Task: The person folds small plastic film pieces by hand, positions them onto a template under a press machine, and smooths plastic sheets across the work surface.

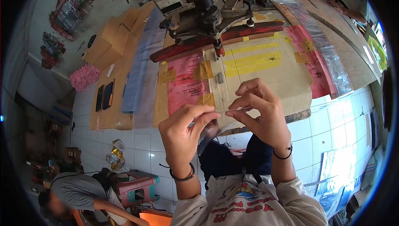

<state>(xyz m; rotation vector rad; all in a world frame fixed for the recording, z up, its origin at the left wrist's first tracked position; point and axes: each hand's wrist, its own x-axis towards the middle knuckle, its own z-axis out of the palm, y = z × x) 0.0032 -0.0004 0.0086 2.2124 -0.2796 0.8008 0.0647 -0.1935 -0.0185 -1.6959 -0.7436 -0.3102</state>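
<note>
Both hands are raised in front of the table's near edge, pinching a thin clear plastic piece [208, 133] between them. My left hand [188, 129] grips its left side between thumb and forefinger. On the other side, my right hand [258, 111] holds it with thumb and forefinger closed. The fingertips of the two hands are a small distance apart. Loose plastic hangs below them. Beyond the hands lies a board with yellow tape strips [253, 63] and a red taped sheet [189, 80], with a small metal piece [220, 77] between them.
A machine [208, 18] with a long red bar [245, 33] stands over the table. Left are a cardboard box [109, 45], phones [108, 95] and a pink bundle [84, 77]. A co-worker [79, 190] bends near a stool [137, 186]; another person's arm [345, 10] is at upper right.
</note>
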